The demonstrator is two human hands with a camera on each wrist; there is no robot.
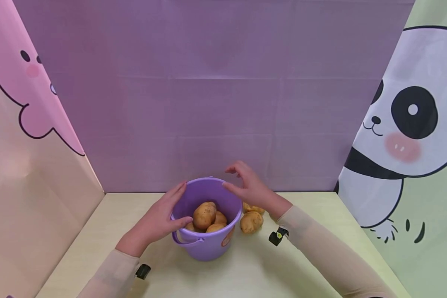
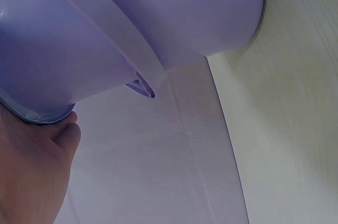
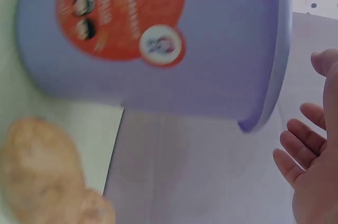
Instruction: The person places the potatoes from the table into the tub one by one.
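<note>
A purple bucket (image 1: 208, 244) stands upright on the table with several potatoes (image 1: 205, 215) inside. My left hand (image 1: 160, 217) rests on the left side of its rim, fingers extended along the edge and thumb reaching over the near opening. In the left wrist view, this hand (image 2: 34, 163) lies right at the rim. Above the right side of the rim is my right hand (image 1: 251, 186), its fingers spread and holding nothing. The right wrist view shows the same hand (image 3: 317, 150) beside the rim, with a gap between its thumb and fingers.
A potato (image 1: 251, 222) lies on the table right of the bucket, with another potato (image 1: 254, 208) just behind it. The bucket's handle (image 1: 188, 243) hangs down at the near left. A purple backdrop (image 1: 223, 107) rises behind the pale table (image 1: 290, 273), with printed panels on both sides.
</note>
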